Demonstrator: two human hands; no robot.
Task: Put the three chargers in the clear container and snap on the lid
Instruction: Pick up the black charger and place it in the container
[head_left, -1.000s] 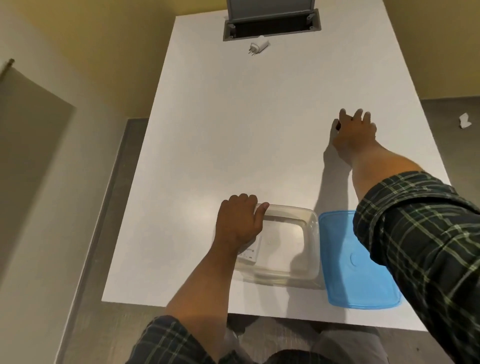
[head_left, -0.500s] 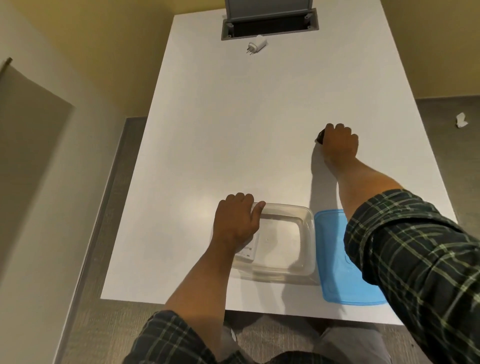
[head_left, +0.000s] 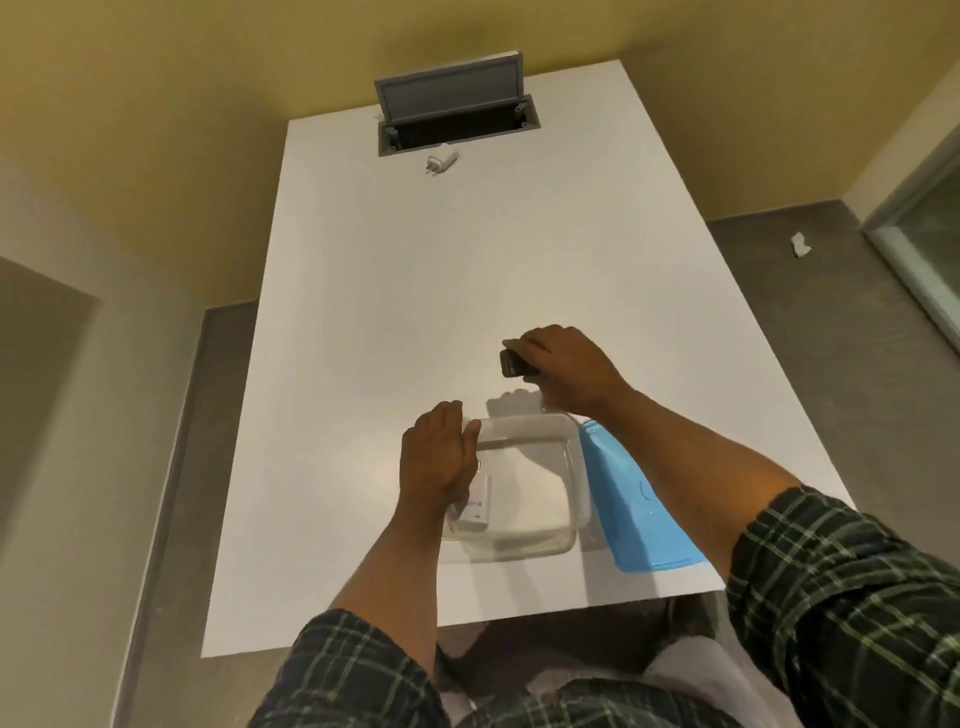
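Note:
The clear container sits near the table's front edge. My left hand grips its left rim. A white charger lies inside the container at the left, partly hidden by that hand. My right hand holds a black charger in the air just beyond the container's far edge. A second white charger lies far off at the back of the table, prongs toward me. The blue lid lies flat to the right of the container, touching it.
The white table has an open grey cable hatch at its back edge, beside the far charger. A scrap of white paper lies on the grey floor at the right. A yellow wall stands behind the table.
My right hand closed on the black charger out on the table's right side and carried it back toward the container. My left hand stayed on the container's rim.

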